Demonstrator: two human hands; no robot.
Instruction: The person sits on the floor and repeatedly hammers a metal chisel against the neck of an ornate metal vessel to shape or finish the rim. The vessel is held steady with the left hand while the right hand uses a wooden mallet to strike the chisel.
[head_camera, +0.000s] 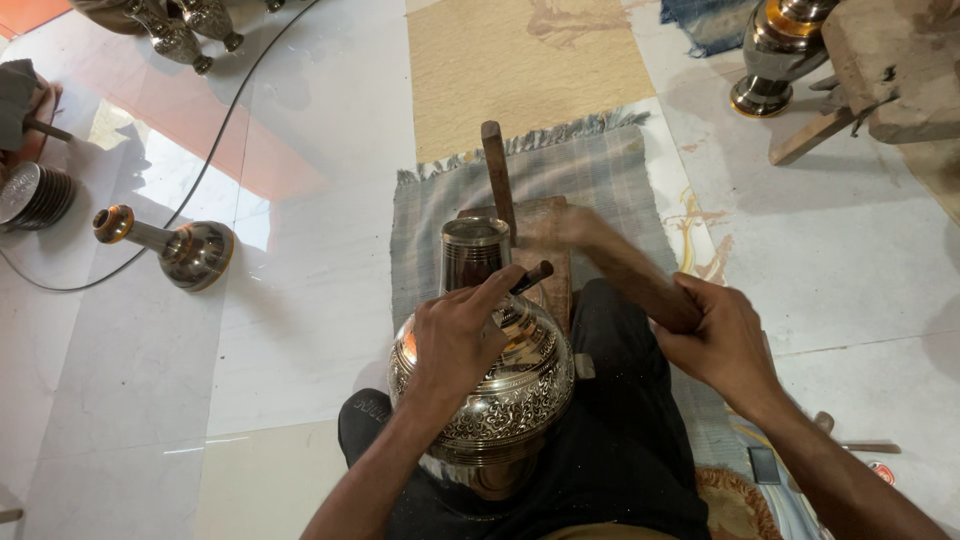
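You have only one view, from the camera on your head. It looks steeply down, close on your lap and the floor (300, 300) beyond.

glossy white tiled floor (300, 300), grey fringed rug (620, 180)

Your left hand (455, 335) hides the tip of the chisel (532, 277) against the engraved brass vase (500, 395). Your wooden mallet (620, 265) is motion-blurred. The top edge cuts off the vases (180, 30) at upper left.
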